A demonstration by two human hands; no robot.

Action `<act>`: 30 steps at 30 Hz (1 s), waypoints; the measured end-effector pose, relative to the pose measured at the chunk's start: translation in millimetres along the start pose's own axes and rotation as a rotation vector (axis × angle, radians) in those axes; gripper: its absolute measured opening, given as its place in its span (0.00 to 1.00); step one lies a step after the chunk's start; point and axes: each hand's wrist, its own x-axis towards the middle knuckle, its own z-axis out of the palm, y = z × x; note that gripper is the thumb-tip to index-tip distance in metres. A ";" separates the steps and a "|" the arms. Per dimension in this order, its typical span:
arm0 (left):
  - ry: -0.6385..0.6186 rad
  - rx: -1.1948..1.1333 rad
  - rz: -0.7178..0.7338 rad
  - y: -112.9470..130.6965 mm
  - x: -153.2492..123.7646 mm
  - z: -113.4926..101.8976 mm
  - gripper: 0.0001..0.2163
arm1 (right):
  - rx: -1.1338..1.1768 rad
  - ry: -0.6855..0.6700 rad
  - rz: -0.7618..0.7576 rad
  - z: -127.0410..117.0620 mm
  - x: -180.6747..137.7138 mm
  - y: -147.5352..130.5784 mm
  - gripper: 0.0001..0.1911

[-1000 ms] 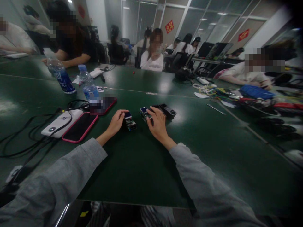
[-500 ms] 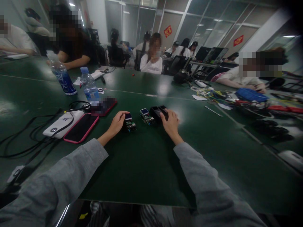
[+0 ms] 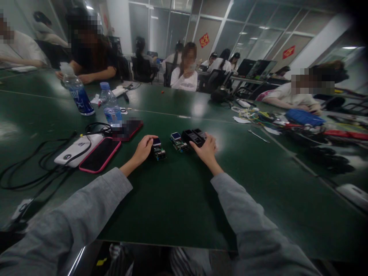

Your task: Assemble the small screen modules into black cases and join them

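My left hand (image 3: 143, 149) curls round the left side of a small circuit board with a blue screen (image 3: 158, 148) that rests on the dark green table (image 3: 172, 191). A second board of the same kind (image 3: 178, 141) lies free a little to its right. My right hand (image 3: 206, 149) is closed on the near right end of a black box-shaped part (image 3: 194, 136) that sits just behind the second board. Grey sleeves cover both my arms.
Left of my hands lie a pink-cased phone (image 3: 100, 154), a white power bank (image 3: 77, 149) with black cables, and a red-cased phone (image 3: 128, 128). Two water bottles (image 3: 77, 92) stand further back. Other people sit round the table; tools and wires (image 3: 287, 122) clutter the right.
My right hand left the second board, moved right to the black part and now grips it. My left hand has stayed on the first board.
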 end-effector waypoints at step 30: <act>-0.028 0.021 0.044 -1.0 -0.1 -0.2 0.13 | -0.352 -0.127 -0.590 -43.2 4.1 -4.3 0.33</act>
